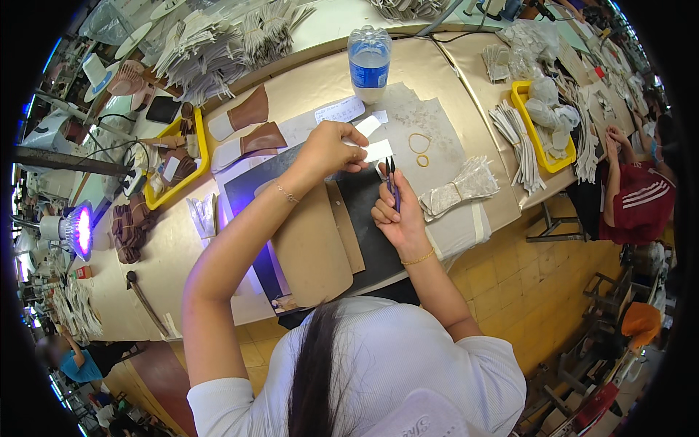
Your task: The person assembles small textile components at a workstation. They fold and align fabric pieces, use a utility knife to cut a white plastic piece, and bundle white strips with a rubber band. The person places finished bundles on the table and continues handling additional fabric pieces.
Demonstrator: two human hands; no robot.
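My left hand (pixel 329 151) reaches over the work surface, thumb and fingers pinching a small white piece (pixel 378 151) that looks like paper or fabric. Another white strip (pixel 368 127) shows just beyond those fingers; whether I hold it too is unclear. My right hand (pixel 397 207) is closed around dark thread snips (pixel 393 182), their tips pointing up beside the white piece. Under my hands lie a black board (pixel 364 200) and a tan board (pixel 309 251). To the right sits a bundle of pale strips (pixel 459 188), with rubber bands (pixel 419 143) farther off.
A water bottle (pixel 369 65) stands at the back. Brown and white pieces (pixel 251 109) lie to the left, near a yellow tray (pixel 200 156) and a lit lamp (pixel 79 228). Another yellow tray (pixel 542 162) is at the right, where a person in red (pixel 633 193) sits.
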